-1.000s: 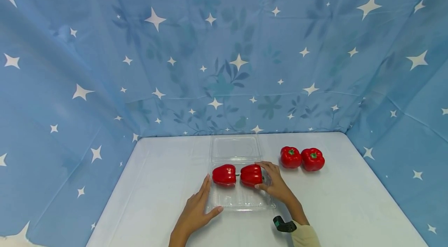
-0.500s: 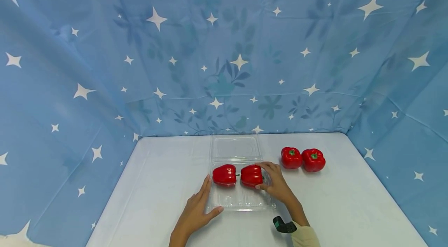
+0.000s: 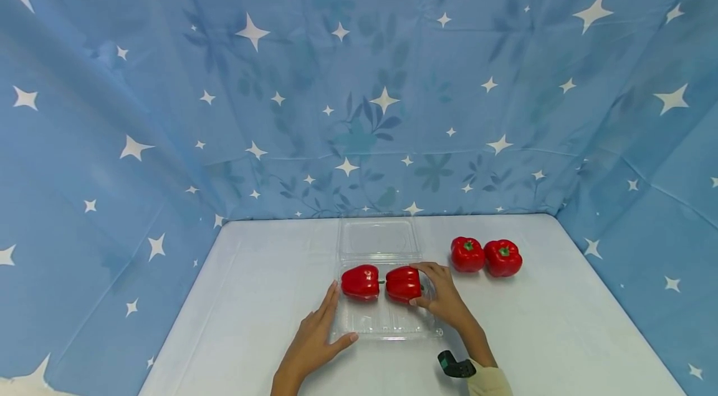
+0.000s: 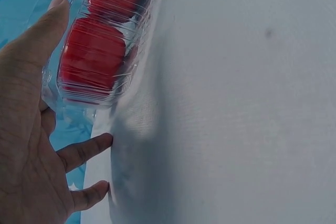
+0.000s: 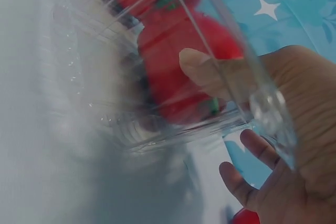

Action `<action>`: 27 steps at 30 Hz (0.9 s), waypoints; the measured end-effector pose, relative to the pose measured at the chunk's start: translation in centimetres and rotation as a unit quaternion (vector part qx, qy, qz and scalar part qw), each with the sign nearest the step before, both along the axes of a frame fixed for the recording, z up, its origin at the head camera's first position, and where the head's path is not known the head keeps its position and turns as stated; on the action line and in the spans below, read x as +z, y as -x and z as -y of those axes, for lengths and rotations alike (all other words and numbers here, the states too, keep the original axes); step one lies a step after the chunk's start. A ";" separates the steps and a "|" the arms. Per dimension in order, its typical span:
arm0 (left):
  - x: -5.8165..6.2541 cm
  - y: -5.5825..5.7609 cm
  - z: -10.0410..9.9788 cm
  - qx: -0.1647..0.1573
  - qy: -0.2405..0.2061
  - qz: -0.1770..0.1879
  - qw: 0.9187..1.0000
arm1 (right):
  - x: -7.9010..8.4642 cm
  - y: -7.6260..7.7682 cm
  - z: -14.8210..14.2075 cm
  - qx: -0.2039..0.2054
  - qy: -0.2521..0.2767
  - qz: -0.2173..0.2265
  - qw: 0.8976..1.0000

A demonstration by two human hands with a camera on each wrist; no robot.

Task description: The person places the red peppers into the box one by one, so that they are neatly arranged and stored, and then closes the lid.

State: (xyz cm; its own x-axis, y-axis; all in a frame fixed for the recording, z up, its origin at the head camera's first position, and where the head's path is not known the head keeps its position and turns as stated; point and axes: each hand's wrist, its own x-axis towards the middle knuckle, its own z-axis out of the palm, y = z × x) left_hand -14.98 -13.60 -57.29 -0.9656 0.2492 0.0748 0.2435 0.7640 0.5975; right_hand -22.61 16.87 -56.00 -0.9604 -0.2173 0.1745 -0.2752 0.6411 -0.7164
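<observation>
A clear plastic clamshell container [image 3: 387,325] lies with its lid [image 3: 377,237] folded back, in the head view. Two red bell peppers lie on their sides in its far half: a left pepper [image 3: 361,282] and a right pepper [image 3: 402,284]. My right hand [image 3: 444,295] reaches over the container's right wall and grips the right pepper between thumb and fingers. My left hand [image 3: 314,337] rests along the left wall, fingers straight, thumb spread by the front corner. Seen through the ribbed wall [image 4: 126,85] in the left wrist view, the left pepper [image 4: 93,54] sits near my left thumb.
Two more red bell peppers stand side by side on the white table [image 3: 561,321], stems up: one nearer the container [image 3: 467,254] and one farther right [image 3: 503,258]. A blue star-patterned curtain [image 3: 359,84] closes off the back and both sides.
</observation>
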 end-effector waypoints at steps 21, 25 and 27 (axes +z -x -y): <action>-0.1 0.1 -0.1 0.003 -0.006 0.016 1.000 | -0.2 -0.2 0.1 -0.007 0.007 -0.021 1.000; -0.1 0.2 -0.1 0.006 -0.006 0.016 1.000 | -0.1 -0.3 0.0 0.001 0.004 -0.018 1.000; -0.1 0.2 -0.1 0.007 -0.006 0.015 1.000 | -0.1 -0.4 -0.1 0.005 0.002 -0.013 1.000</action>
